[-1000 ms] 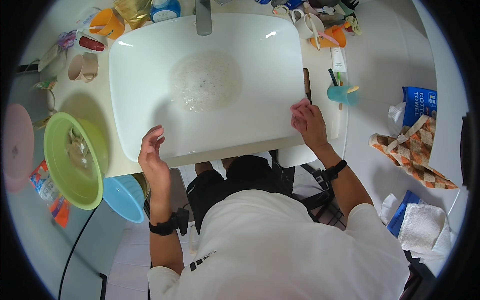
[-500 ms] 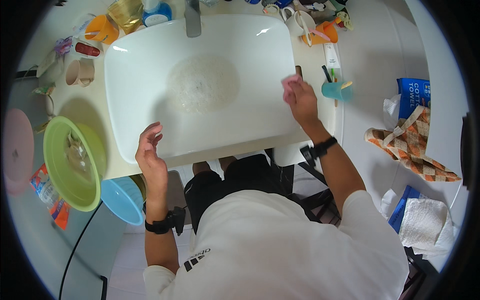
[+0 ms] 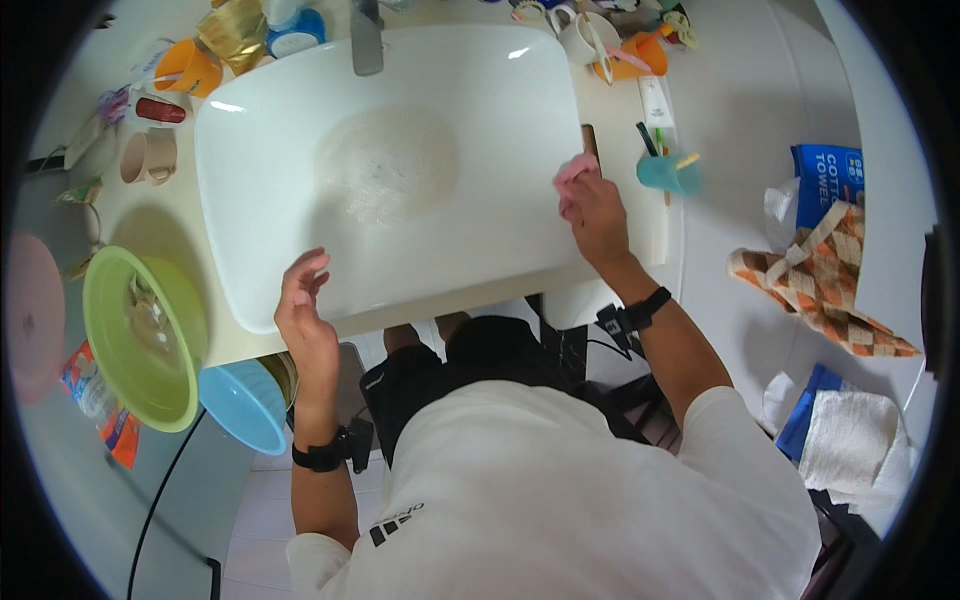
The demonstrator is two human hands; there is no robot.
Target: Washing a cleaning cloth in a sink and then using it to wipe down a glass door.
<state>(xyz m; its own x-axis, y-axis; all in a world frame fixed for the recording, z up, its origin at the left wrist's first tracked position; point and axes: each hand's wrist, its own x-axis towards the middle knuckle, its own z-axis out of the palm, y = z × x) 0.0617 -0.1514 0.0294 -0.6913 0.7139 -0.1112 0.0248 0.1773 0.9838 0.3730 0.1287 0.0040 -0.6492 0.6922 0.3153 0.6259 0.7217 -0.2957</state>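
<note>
The left hand (image 3: pixel 308 318) is being held well left of the grip, by the sink's front-left edge, its fingers loosely curled and nothing seen between them; whether the rim is being touched there cannot be told. A pink cloth (image 3: pixel 572 182) is being gripped in the right hand (image 3: pixel 602 222), bunched between closed-in fingers and thumb, and is being held at the right rim of the white sink (image 3: pixel 510 120).

The work is being judged as under way: only one spot of the rim is being covered by the cloth, and shallow, bubbly water (image 3: pixel 385 165), left of the grip, is being left undrained. How much has been gone over is not being shown by the surface.

The cloth is looking soft and crumpled, its folds being pushed out past the fingertips; wet or dry cannot be told.

Just beyond the grip a brown handle (image 3: pixel 588 140) is being seen; to its right, a teal cup (image 3: pixel 665 177); farther off and left, the faucet (image 3: pixel 367 40).
</note>
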